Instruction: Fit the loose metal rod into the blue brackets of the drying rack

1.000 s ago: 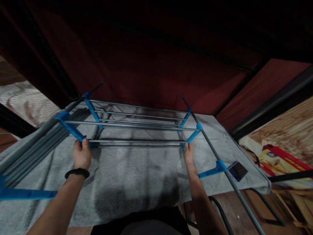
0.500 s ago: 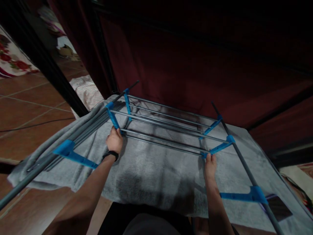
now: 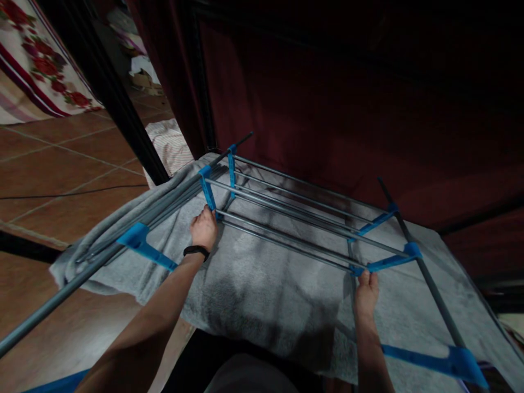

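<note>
A half-built rack of thin grey metal tubes and blue plastic brackets stands on a grey blanket. My left hand, with a black band on its wrist, is closed around the lower end of a left blue bracket, beside a crossbar's end. On the opposite side, my right hand pinches the lower end of a right blue bracket. Crossbars span both sides. Nearer to me, another blue bracket on the left pole and one more blue bracket on the right carry no crossbars.
Several loose grey tubes lie on the blanket at the left. A phone-like dark object is partly visible at the lower right. Dark red curtain hangs behind the rack, and a black post rises at the left above the tiled floor.
The whole scene has shifted right and slightly turned in view, as my head moved. Both hands keep their places on the brackets.
</note>
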Demonstrator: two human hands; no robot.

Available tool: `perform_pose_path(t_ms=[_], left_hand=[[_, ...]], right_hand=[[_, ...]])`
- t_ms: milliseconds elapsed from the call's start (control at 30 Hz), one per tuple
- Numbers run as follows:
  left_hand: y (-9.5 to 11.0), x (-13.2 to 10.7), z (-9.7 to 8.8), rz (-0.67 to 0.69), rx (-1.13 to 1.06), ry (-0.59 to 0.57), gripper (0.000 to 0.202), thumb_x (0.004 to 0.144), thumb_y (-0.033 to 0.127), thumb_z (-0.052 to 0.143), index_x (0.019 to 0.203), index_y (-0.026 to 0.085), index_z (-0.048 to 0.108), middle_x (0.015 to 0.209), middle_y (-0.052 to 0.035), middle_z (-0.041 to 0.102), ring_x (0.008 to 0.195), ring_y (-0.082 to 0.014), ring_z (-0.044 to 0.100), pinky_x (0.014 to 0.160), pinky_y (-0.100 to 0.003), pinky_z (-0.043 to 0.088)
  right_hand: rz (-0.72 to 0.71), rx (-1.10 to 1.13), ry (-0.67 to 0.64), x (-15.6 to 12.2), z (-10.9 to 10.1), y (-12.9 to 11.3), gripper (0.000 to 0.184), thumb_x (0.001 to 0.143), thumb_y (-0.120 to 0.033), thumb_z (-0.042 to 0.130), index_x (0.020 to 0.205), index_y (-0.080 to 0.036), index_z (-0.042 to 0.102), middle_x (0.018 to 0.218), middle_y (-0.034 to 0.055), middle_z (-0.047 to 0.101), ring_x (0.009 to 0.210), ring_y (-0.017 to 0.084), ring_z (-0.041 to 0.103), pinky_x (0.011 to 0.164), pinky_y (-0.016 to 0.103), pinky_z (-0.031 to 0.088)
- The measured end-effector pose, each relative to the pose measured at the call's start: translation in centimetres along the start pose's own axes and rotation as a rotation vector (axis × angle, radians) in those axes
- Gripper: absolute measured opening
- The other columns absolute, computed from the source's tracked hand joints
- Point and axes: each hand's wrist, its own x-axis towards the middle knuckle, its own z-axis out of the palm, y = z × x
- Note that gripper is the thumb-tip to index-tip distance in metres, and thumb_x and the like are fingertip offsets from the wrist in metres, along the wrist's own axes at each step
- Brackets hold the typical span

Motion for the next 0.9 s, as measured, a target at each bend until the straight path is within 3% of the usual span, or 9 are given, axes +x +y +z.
perform_pose_path(t_ms=[333,600,767,900], left_hand=[[-0.6,0.3,0.5,0.052,-0.011,0.008,0.053,0.107,0.031,0.022,0.14,0.003,0.053,0.108,-0.0227,0.074,0.107,-0.0313,0.072,0.099,-0.042,0.047],[-0.7,0.1,0.4,0.077,0.015,-0.001,0.054,0.108,0.031,0.02,0.139,0.002,0.053,0.107,-0.0225,0.074,0.107,-0.0314,0.071,0.1,-0.041,0.046],[-0.5,0.1,0.5,0.033,-0.045,-0.004,0.049,0.107,0.03,0.024,0.137,0.006,0.055,0.108,-0.0229,0.075,0.107,-0.0315,0.072,0.097,-0.041,0.048],[-0.5,0.0,1.0,-0.067,-0.168,-0.016,0.05,0.107,0.035,0.026,0.141,0.008,0.052,0.106,-0.0225,0.075,0.097,-0.0327,0.074,0.084,-0.041,0.052]], right_hand=[[-0.064,-0.147,0.058,0.1,0.0,0.9,0.051,0.091,-0.07,0.04,0.102,-0.022,0.056,0.091,0.0037,0.055,0.086,0.023,0.051,0.085,0.04,0.04],[-0.067,-0.237,0.081,-0.1,0.1,0.7,0.044,0.093,-0.068,0.039,0.094,-0.025,0.048,0.082,0.001,0.05,0.077,0.022,0.046,0.078,0.039,0.038],[-0.073,-0.25,0.109,-0.3,0.4,0.3,0.044,0.093,-0.069,0.039,0.092,-0.026,0.048,0.08,0.0006,0.05,0.078,0.023,0.048,0.077,0.039,0.04],[-0.08,-0.237,0.121,-0.3,0.5,0.3,0.048,0.092,-0.071,0.039,0.093,-0.024,0.051,0.082,0.0025,0.054,0.08,0.024,0.052,0.078,0.04,0.042]])
